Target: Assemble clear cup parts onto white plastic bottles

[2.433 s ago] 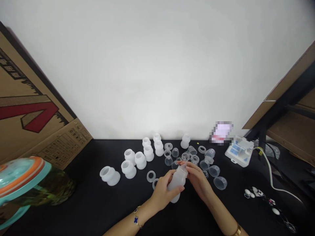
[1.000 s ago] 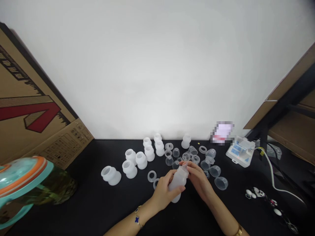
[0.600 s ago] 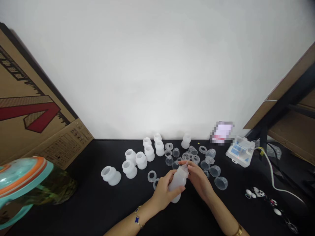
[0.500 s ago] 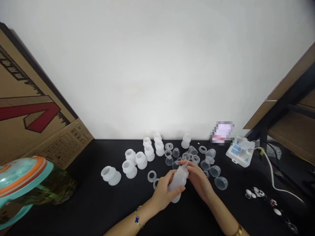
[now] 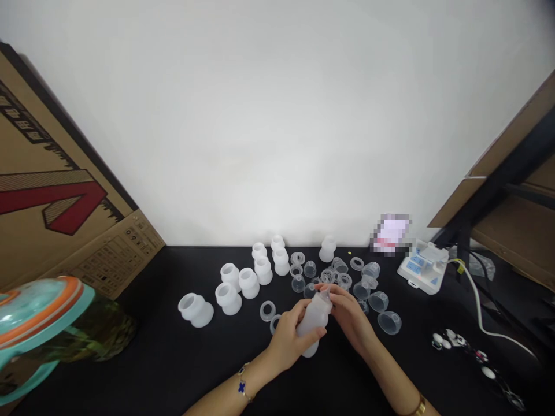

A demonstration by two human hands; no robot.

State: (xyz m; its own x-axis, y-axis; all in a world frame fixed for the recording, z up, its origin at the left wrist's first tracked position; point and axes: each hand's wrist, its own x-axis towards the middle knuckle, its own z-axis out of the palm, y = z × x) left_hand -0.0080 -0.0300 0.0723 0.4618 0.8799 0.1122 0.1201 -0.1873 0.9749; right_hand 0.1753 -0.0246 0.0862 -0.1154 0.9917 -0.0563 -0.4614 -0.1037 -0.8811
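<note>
A translucent white baby bottle point(image 5: 315, 321) leans to the upper right above the black table. Wrapped around its body is my left hand point(image 5: 291, 341), thumb across the front. My right hand point(image 5: 349, 315) is closed at the bottle's top, its fingers about the collar and the clear nipple point(image 5: 326, 290); the fingertips are partly hidden behind it. Just left of the bottle lie two clear rings, one a collar ring point(image 5: 267, 311). Beyond my hands are scattered clear domed caps point(image 5: 378, 301) and more rings point(image 5: 296, 270).
Several open white bottles point(image 5: 228, 299) stand left of centre, one more point(image 5: 328, 249) near the wall. At left are a teal-lidded jug point(image 5: 47, 315) and a cardboard box point(image 5: 78, 242). On the right sit a white power box point(image 5: 424, 267) with a cable, a blurred-out screen and a beaded strand point(image 5: 481, 358).
Almost nothing differs. Both hands stay on the bottle, with only a very slight shift of the fingers at its top.
</note>
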